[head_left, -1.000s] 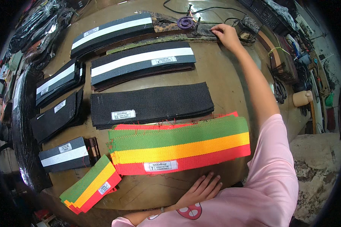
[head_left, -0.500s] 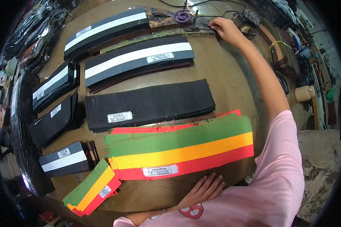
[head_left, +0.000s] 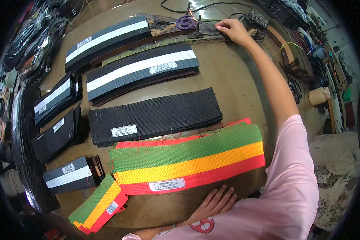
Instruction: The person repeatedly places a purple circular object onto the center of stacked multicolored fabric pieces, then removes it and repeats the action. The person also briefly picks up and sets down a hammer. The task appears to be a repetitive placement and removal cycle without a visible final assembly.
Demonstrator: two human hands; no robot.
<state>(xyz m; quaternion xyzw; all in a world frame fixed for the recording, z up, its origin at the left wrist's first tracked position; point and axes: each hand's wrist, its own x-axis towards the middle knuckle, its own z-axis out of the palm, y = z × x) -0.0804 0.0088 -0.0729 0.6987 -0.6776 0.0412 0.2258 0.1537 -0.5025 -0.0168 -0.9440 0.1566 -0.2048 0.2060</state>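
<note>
Your right hand reached the far camouflage strip while your left lay flat by the striped stack.

The camouflage strip point(head_left: 204, 32) was long, narrow and mottled brown-green, lying at the table's point(head_left: 236, 80) far edge beside a purple coil point(head_left: 185, 22). Your right hand point(head_left: 233, 30) stretched out on a straight arm, fingers curled down onto the strip's end (whether they truly pinched it, you couldn't tell). Your left hand point(head_left: 214, 203) rested open, palm down, just beside the coarse woven green-yellow-red stack point(head_left: 188, 162); the black webbing stack point(head_left: 156, 117) lay beyond.
</note>
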